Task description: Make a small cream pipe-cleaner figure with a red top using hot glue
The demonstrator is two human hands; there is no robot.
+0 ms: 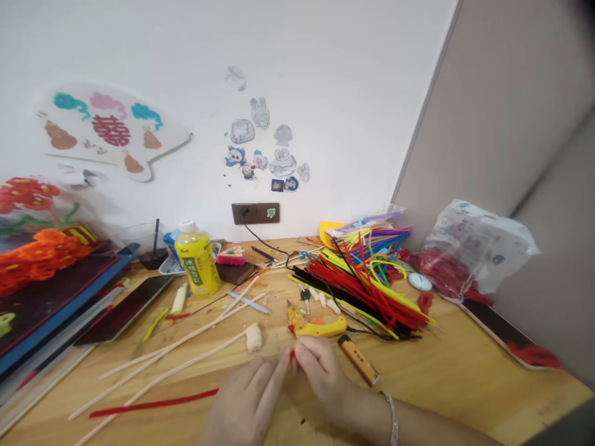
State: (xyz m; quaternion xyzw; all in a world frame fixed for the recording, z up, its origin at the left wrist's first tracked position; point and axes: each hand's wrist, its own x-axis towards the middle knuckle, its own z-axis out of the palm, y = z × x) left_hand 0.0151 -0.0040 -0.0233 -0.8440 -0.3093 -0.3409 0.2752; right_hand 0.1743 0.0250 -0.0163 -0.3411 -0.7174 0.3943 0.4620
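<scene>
A red pipe cleaner (153, 406) runs leftward from under my left hand (251, 396). Its bent red tip shows between the fingertips of both hands. My left fingers press together around it, the part inside the palm hidden. Thumb and forefinger of my right hand (325, 375) pinch the same red tip. Just beyond my right hand lies a yellow hot glue gun (320, 326), nozzle toward the left. An orange-brown lighter-like box (359, 360) is beside my right wrist. A crumpled cream-coloured lump (253, 337) sits ahead of my left hand.
Several pale sticks (181, 350) cross the table at left. A heap of coloured pipe cleaners (362, 285) lies at back right, near a plastic bag (474, 248) of red pieces. A yellow drink bottle (199, 260), a dark tablet (123, 310) and keys (305, 298) also lie around.
</scene>
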